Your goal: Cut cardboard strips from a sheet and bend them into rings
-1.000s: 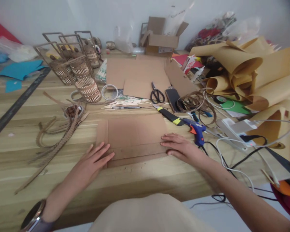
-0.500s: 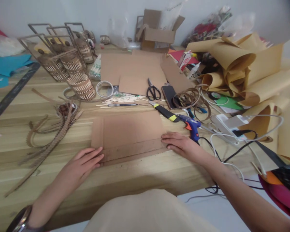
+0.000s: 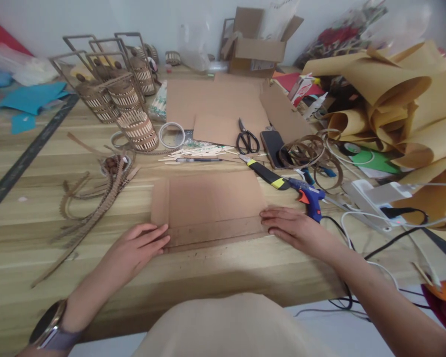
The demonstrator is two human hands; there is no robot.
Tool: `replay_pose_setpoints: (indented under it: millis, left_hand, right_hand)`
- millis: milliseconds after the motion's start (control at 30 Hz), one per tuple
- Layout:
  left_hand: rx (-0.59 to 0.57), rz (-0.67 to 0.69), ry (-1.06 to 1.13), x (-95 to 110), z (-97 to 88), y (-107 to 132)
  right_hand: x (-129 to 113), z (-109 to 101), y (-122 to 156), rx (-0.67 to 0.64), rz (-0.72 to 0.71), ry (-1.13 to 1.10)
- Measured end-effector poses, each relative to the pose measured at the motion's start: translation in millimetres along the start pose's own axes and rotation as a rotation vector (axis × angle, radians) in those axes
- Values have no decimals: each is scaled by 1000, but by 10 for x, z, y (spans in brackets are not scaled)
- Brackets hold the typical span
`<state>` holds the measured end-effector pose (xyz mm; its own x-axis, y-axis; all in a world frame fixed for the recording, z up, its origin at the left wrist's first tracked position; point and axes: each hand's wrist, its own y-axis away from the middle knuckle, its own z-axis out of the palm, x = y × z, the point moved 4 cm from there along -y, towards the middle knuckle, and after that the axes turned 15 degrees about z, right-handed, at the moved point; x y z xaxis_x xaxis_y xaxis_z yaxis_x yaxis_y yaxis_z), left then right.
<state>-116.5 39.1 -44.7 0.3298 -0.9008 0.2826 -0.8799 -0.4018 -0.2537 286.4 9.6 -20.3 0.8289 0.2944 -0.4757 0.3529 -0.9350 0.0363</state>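
Observation:
A creased piece of cardboard (image 3: 215, 198) lies flat on the wooden table in front of me. On its near left corner rests my left hand (image 3: 139, 245), fingers stretched out. My right hand (image 3: 295, 229) lies on the right edge, its fingers extended over the cardboard. Neither hand grips anything. Just beyond the cardboard are a utility knife (image 3: 265, 173) with a black and yellow handle and a blue glue gun (image 3: 310, 198). Black scissors (image 3: 247, 139) and a phone (image 3: 275, 148) lie farther back.
Small slatted lantern-like models (image 3: 139, 131) stand at the back left. Corrugated strips (image 3: 107, 198) lie at the left. Rolls of brown paper (image 3: 386, 89), a white power strip (image 3: 371, 198) and cables crowd the right. An opened cardboard box (image 3: 258, 49) stands at the back.
The whole view has shifted, so everything appears farther right. Both hands keep their places on the cardboard, which has not visibly moved on the table.

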Motion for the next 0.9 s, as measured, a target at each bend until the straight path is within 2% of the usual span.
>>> replay_pose_setpoints:
  millis: [200,500,800,900]
  left_hand:
    - [-29,-16,8,51,-45,-43]
    - [-42,69,-58,40,-21,-3]
    - [-58,-23,39,43,-19,-1]
    - [-62,-17,45,47,-33,-9]
  right_hand:
    - [18,18,10,5,-7,38]
    - [30,4,17,30,-38,63]
    - [133,42,45,50,-47,74]
    - [139,42,56,59,-42,78]
